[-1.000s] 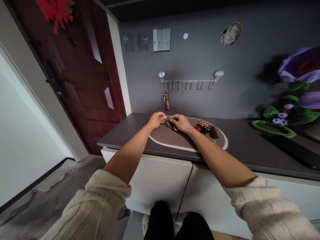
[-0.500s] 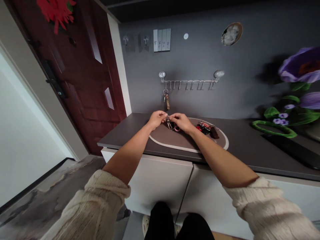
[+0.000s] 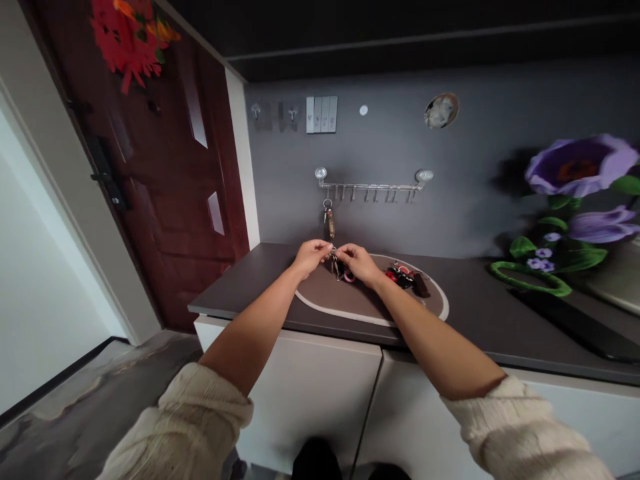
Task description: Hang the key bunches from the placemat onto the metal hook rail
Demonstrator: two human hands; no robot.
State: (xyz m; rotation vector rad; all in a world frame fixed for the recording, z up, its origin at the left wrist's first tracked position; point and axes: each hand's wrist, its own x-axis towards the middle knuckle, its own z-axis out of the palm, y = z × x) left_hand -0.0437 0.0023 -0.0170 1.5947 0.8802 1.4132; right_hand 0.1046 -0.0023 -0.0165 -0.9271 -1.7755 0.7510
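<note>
Between my two hands hangs a bunch of keys [image 3: 335, 265] on a ring. My left hand [image 3: 313, 257] pinches the ring from the left, fingers closed. From the right, my right hand [image 3: 358, 261] pinches it too, its fingertips close to the left ones. A pink round item [image 3: 349, 275] shows just under the right fingers; I cannot tell if it is joined to the keys. Both hands are above an oval brown mat [image 3: 345, 303] with a pale rim. More key sets [image 3: 404, 277], red, black and brown, lie on the mat's right part.
On the wall, a hook rail [image 3: 373, 187] carries one hanging keychain [image 3: 330, 221] at its left end. Purple flowers [image 3: 580, 167] and a long black object [image 3: 575, 327] are on the dark counter [image 3: 475, 313] to the right. A dark red door [image 3: 185, 200] stands at left.
My view has tilted up slightly, so the wall and counter sit lower in the picture. Both hands stay together at the key ring, and the keys hang more plainly below the fingers.
</note>
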